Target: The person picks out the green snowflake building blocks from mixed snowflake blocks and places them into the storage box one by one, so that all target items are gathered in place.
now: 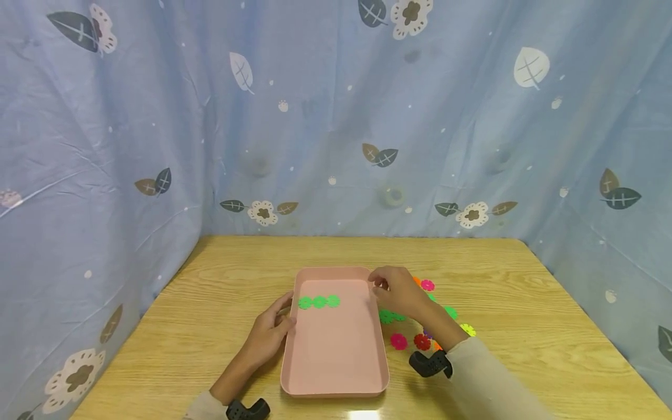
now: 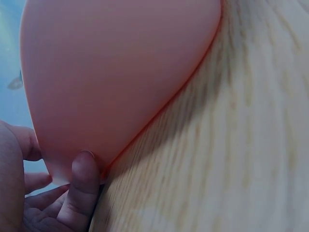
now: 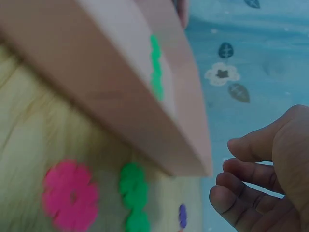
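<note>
Blue curtain [image 1: 325,116] behind far edge of counter [image 1: 231,274]. Midway between side edges: one pink tray [image 1: 336,356], three green discs [image 1: 319,301] near its far-left corner, left hand [image 1: 266,337] gripping its left wall. Two magenta discs [image 1: 399,341] rightward. Right hand [image 1: 401,293] empty, loosely curled; only right-wrist view shows gap to tray.

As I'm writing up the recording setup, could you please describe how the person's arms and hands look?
Both forearms wear plain cream sleeves that end short of the hands, with a chunky black wristband near each cuff. The left hand and right hand are bare, without gloves. No cables or sleeve markings can be seen.
</note>
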A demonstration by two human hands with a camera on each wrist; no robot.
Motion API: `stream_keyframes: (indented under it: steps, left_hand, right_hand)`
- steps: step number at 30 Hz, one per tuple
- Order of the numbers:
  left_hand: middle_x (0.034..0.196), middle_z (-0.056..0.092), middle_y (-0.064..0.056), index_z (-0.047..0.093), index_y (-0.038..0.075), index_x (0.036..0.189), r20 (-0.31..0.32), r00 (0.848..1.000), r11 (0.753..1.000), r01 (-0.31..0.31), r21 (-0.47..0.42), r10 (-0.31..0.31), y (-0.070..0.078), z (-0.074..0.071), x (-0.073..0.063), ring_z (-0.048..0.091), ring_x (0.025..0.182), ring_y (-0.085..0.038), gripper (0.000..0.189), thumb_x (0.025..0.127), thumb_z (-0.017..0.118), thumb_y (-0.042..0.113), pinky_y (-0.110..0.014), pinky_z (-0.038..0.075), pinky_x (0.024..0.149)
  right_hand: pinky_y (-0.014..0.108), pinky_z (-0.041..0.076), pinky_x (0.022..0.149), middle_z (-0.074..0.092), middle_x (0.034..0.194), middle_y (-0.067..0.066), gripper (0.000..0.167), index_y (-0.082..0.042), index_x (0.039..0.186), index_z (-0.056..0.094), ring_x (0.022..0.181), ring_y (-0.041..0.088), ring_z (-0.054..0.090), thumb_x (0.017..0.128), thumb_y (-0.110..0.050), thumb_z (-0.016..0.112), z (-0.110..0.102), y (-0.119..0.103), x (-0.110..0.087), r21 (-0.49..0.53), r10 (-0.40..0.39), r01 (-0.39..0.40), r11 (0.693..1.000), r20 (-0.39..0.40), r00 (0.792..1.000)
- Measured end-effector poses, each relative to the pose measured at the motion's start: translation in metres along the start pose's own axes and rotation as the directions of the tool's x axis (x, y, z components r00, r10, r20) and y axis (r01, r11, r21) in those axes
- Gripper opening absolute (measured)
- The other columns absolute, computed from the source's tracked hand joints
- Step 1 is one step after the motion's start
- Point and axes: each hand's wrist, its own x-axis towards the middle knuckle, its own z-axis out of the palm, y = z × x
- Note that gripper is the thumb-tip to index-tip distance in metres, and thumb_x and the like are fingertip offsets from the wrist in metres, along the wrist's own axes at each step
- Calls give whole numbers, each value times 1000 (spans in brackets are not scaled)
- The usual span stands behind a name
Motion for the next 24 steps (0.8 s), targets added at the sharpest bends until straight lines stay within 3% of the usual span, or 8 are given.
stream_keyframes:
  steps: [8, 14, 20, 24]
  left_hand:
    - [149, 50, -21, 37, 5, 156, -16, 1000, 1000, -16, 8, 16, -2, 0, 0, 62, 122, -37, 56, 103, 54, 7, -34, 58, 88]
    - [149, 49, -21, 36, 5, 156, -10, 1000, 1000, -7, -4, 7, -1, 1, 0, 62, 123, -38, 56, 103, 54, 7, -33, 58, 88]
    - [150, 48, -22, 35, 4, 157, 2, 1000, 1000, -7, -11, 7, -1, 1, 0, 60, 125, -40, 56, 103, 53, 6, -34, 58, 89]
    - [149, 49, -21, 36, 4, 156, -10, 1000, 1000, -16, 4, 16, 0, 0, 0, 58, 127, -41, 56, 103, 54, 6, -34, 58, 91]
  right_hand:
    - [25, 51, 67, 68, 96, 7, 19, 1, 110, 71, 78, 11, 56, 91, 0, 69, 0, 22, -21, -16, 35, -33, 999, 134, 990]
    - [37, 56, 78, 70, 103, 8, 22, 0, 111, 72, 91, 22, 64, 90, -6, 74, 3, 30, -30, -69, 9, 6, 998, 211, 977]
    - [41, 56, 83, 71, 99, 4, 20, -3, 104, 75, 94, 22, 62, 85, -9, 79, 5, 35, -31, -145, -20, 56, 988, 239, 971]
    - [38, 55, 80, 69, 94, 0, 17, -6, 98, 75, 91, 19, 60, 83, -8, 81, 8, 35, -30, -169, 0, 40, 985, 229, 973]
